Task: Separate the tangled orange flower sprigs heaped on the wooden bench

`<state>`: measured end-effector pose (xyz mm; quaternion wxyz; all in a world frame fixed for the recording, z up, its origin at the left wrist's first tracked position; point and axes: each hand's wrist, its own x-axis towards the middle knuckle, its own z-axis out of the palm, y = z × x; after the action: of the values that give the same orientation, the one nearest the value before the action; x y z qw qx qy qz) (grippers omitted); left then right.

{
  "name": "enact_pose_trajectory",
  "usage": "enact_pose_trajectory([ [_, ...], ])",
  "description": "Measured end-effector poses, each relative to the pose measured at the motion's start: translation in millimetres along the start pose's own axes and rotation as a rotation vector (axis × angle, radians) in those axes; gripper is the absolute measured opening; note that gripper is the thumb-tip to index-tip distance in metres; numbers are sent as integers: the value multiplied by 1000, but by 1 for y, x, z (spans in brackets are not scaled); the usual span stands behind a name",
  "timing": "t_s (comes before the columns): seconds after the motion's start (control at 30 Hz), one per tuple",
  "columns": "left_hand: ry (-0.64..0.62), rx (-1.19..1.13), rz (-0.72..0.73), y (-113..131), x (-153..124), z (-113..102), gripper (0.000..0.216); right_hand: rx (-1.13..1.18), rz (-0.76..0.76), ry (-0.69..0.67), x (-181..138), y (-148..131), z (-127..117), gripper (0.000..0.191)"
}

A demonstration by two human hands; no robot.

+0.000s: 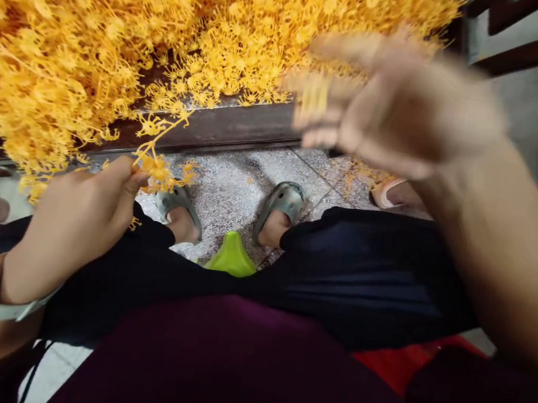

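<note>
Left-hand grip: the left hand (77,220) is clenched, thumb and forefinger pinching one plastic sprig (157,158) just below the near edge of the tabletop (240,126). Right-hand grip: the right hand (394,106) is raised at the right end of that edge and blurred by motion; a small yellow bit (313,97) shows at its fingers, but whether it is grasped cannot be told. Progress, as judged: very little is separated, since one large heap of orange-yellow plastic pieces (123,25) covers the tabletop from far left to right. Count: one heap, its pieces too many to number; one sprig in hand; one bit. Below, on the speckled floor (235,190): two grey sandals (282,200) and one green object (232,256).
</note>
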<state>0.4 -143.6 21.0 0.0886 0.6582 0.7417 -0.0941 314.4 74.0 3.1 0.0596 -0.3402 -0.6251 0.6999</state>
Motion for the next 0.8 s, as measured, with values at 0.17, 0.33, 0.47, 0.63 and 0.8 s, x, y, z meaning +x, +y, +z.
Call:
enact_pose_trajectory([
  [0.17,-30,-103,21,3,-3,0,33,252,115,279,33,49,-3,49],
  [0.33,50,-205,9,-1,3,-2,30,-629,200,-288,70,165,72,19],
  [0.47,31,-54,-17,3,9,-5,36,-882,429,-180,100,219,98,36],
  [0.63,-71,62,-21,11,14,-4,39,-821,473,-10,125,231,112,47],
  [0.8,-107,130,-3,7,15,-1,37,-562,332,-91,102,200,121,39],
])
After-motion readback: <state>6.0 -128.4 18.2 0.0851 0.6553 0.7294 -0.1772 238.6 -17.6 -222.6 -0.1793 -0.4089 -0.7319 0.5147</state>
